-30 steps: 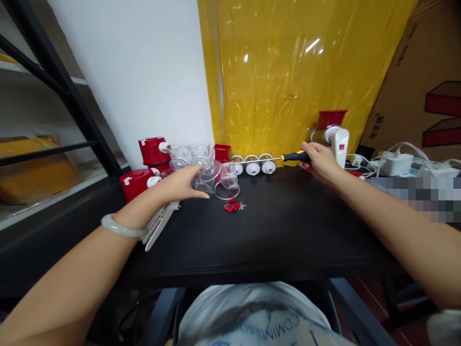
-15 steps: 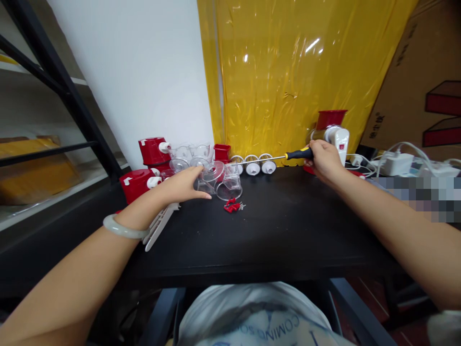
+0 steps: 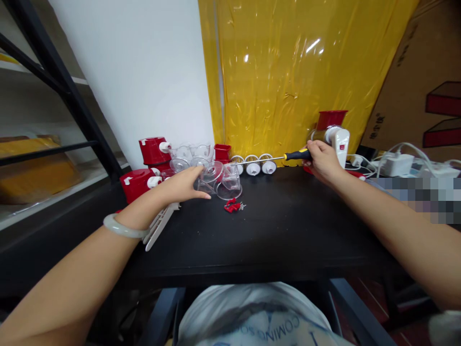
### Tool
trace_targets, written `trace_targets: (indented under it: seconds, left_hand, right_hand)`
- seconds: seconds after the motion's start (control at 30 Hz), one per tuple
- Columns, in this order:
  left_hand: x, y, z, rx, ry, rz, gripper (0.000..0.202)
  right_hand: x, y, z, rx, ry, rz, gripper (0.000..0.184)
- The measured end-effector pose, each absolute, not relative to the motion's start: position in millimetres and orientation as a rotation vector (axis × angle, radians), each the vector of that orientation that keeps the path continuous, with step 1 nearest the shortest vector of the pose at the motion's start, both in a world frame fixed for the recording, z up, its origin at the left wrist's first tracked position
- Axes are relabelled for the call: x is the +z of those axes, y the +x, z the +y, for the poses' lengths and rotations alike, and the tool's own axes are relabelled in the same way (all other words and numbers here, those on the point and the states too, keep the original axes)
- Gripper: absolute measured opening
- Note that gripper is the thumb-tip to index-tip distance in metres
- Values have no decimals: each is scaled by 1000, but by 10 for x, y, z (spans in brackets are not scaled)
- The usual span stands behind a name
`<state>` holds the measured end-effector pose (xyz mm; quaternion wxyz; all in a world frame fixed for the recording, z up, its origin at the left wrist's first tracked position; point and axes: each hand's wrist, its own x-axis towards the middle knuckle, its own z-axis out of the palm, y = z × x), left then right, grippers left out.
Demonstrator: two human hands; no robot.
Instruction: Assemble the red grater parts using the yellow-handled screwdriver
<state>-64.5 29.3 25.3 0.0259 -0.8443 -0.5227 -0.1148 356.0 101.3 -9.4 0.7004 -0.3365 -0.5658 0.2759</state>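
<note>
Nearest, small red clips [image 3: 232, 207] are seen lying on the black counter [image 3: 281, 235]. Just beyond, the left hand [image 3: 182, 186] is laid against clear plastic cups [image 3: 225, 181], its grip apart. Farther back, the right hand [image 3: 324, 159] is seen with its grip clamped on a screwdriver [image 3: 296, 155].

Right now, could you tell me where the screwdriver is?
In the head view, the screwdriver is at the back right of the table, handle held in the right hand, shaft pointing left over three white rollers, before the yellow sheet.
</note>
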Motion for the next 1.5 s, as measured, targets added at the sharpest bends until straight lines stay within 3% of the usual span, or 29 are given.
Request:
trace_targets:
  seconds: [0.4, 0.93, 1.3, 1.5]
  left_hand:
    - [273, -617, 266, -311, -2607, -1659, 60]
    - [270, -624, 259, -274, -2590, -1763, 74]
    - [255, -639, 274, -266, -2589, -1761, 74]
    - [263, -644, 269, -276, -2594, -1756, 73]
  right_hand:
    - [-92, 3544, 1014, 672, -704, -1262, 52]
    - [-107, 3605, 984, 780, -643, -1421, 35]
    - [-70, 3597, 918, 918, -697, -1382, 46]
    - [-82, 3529, 940, 952, -719, -1295, 32]
